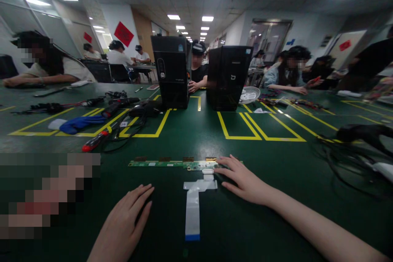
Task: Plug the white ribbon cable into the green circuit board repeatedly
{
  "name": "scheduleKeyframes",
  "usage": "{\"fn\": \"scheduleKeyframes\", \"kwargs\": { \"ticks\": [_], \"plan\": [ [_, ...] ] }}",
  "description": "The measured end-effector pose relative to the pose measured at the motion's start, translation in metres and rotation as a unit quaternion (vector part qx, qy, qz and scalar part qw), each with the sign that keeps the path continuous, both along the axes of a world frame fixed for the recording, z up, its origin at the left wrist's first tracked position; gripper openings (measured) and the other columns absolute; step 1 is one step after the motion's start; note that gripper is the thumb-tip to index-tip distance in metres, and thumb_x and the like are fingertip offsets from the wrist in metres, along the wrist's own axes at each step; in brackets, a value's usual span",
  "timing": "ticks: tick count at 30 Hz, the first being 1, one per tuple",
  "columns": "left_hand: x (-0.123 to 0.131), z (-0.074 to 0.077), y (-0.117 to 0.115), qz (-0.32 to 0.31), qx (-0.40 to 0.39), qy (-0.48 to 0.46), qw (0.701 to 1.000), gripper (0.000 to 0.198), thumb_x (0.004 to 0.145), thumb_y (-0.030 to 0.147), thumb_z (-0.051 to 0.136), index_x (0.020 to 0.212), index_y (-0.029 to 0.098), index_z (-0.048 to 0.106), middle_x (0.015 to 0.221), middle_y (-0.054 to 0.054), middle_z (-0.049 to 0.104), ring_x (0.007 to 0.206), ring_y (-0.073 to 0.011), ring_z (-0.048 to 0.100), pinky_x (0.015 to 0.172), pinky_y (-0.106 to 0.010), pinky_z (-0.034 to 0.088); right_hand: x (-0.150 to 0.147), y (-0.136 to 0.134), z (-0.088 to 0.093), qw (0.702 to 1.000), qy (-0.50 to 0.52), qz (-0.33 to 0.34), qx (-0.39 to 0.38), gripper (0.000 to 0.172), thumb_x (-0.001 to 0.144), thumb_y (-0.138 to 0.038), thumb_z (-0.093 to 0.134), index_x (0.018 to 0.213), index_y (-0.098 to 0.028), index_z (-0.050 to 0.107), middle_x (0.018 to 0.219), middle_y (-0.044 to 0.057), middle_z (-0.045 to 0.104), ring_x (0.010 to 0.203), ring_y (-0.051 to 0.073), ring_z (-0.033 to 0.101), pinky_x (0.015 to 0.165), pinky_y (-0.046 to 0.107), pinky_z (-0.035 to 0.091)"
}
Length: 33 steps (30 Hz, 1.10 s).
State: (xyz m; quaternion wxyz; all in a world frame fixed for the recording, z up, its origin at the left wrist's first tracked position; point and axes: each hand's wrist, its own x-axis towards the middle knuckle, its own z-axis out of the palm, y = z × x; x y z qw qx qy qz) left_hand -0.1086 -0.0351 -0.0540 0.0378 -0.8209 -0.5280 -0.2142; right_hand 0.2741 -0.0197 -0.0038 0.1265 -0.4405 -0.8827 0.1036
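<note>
A long narrow green circuit board (172,164) lies across the dark green table in front of me. A white flat ribbon cable (193,204) with a blue tip runs from the board's middle toward me. My right hand (242,180) rests flat with fingers stretched out, its fingertips touching the board's right end beside the cable connector. My left hand (127,221) lies flat and open on the table, left of the ribbon cable, holding nothing.
Two black computer towers (173,71) (229,77) stand behind yellow tape markings (242,131). Screwdrivers (98,139), a blue glove (81,123) and cables lie at left; black cables (353,151) at right. A white round dish (249,95) sits beyond. Several people sit around the tables.
</note>
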Motion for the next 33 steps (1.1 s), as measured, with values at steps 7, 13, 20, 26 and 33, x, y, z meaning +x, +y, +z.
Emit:
{"fn": "scheduleKeyframes", "kwargs": {
  "ticks": [7,13,20,26,33],
  "plan": [
    [0.005,0.000,0.003,-0.007,-0.004,-0.004,1.000,0.046,0.096,0.045,0.037,0.124,0.022,0.066,0.131,-0.008,0.065,0.119,-0.0293,0.061,0.100,-0.052,0.050,-0.015,-0.004,0.005,0.996,-0.012,0.084,-0.020,0.048,0.096,-0.046,0.049,0.142,-0.031,0.046,0.155,0.009,0.031,0.144,0.028,0.025,0.117,0.061,0.010],
    [0.003,-0.002,0.004,0.000,-0.011,-0.018,1.000,0.046,0.095,0.046,0.038,0.124,0.024,0.066,0.131,-0.007,0.065,0.118,-0.0293,0.062,0.099,-0.051,0.051,-0.017,-0.003,0.008,0.996,-0.017,0.059,-0.062,0.051,0.096,-0.050,0.048,0.144,-0.031,0.044,0.156,0.009,0.030,0.143,0.029,0.028,0.117,0.058,0.016],
    [-0.001,-0.008,0.007,-0.001,-0.012,-0.036,0.999,0.047,0.095,0.049,0.038,0.124,0.025,0.066,0.130,-0.007,0.065,0.118,-0.0304,0.062,0.098,-0.053,0.051,-0.018,-0.003,0.009,0.996,-0.031,0.054,-0.064,0.053,0.096,-0.051,0.047,0.145,-0.033,0.042,0.157,0.009,0.028,0.145,0.029,0.022,0.116,0.062,0.009],
    [-0.002,-0.013,0.009,0.002,-0.013,-0.042,0.999,0.048,0.095,0.050,0.038,0.125,0.025,0.066,0.131,-0.007,0.064,0.118,-0.0302,0.062,0.099,-0.052,0.051,-0.016,-0.007,0.013,0.995,-0.059,0.042,-0.062,0.054,0.096,-0.053,0.046,0.147,-0.035,0.039,0.156,0.011,0.029,0.145,0.028,0.023,0.116,0.064,0.006],
    [-0.003,-0.016,0.010,-0.007,-0.011,-0.039,0.999,0.049,0.095,0.050,0.037,0.127,0.025,0.065,0.132,-0.007,0.063,0.120,-0.0295,0.060,0.100,-0.051,0.050,0.000,-0.037,0.015,0.993,-0.068,-0.051,-0.079,0.056,0.097,-0.058,0.038,0.148,-0.035,0.037,0.158,0.011,0.026,0.146,0.030,0.021,0.117,0.059,0.013]
  ]
}}
